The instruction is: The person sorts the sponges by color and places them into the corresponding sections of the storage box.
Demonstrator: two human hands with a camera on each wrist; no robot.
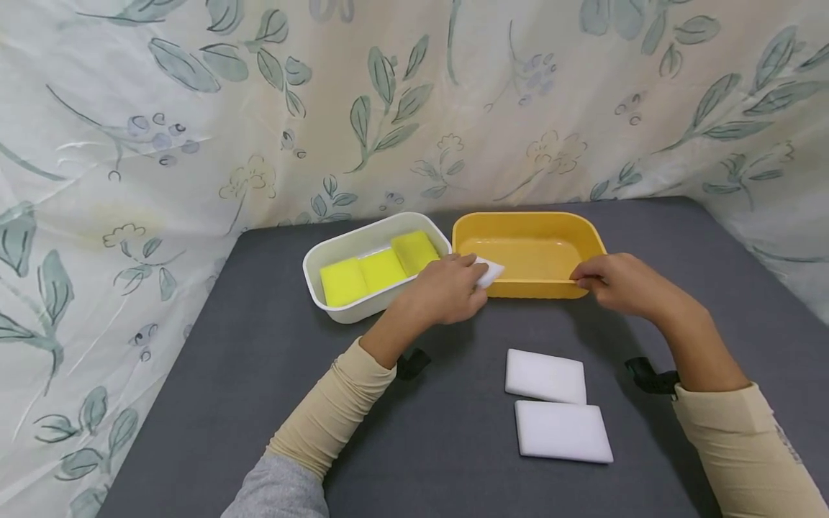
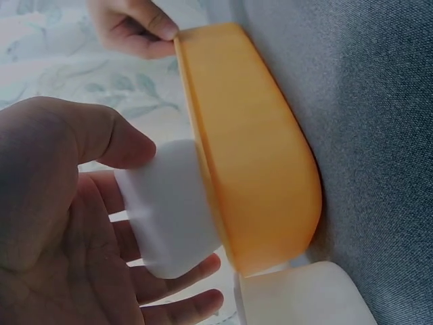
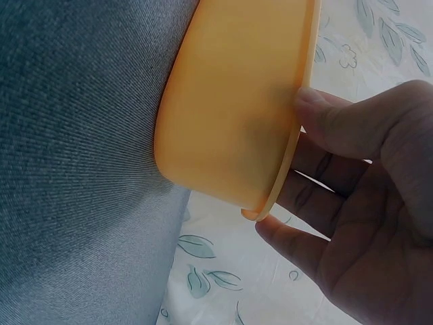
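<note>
My left hand (image 1: 451,289) pinches a white sponge (image 2: 169,206) between thumb and fingers, at the left end of the yellow-orange bin (image 1: 531,289). In the left wrist view, part of that sponge goes behind the bin's rim. With thumb and fingers, my right hand (image 1: 627,286) grips the bin's rim at its front right corner, the thumb (image 3: 325,118) outside the wall. Two more white sponges, an upper one (image 1: 546,376) and a lower one (image 1: 563,432), lie flat on the table before the bin.
A white bin (image 1: 346,314) holding three yellow sponges (image 1: 383,269) stands left of the orange bin, close to it. Both sit near the back edge of the dark grey table (image 1: 272,403). A leaf-patterned cloth (image 1: 363,86) hangs behind.
</note>
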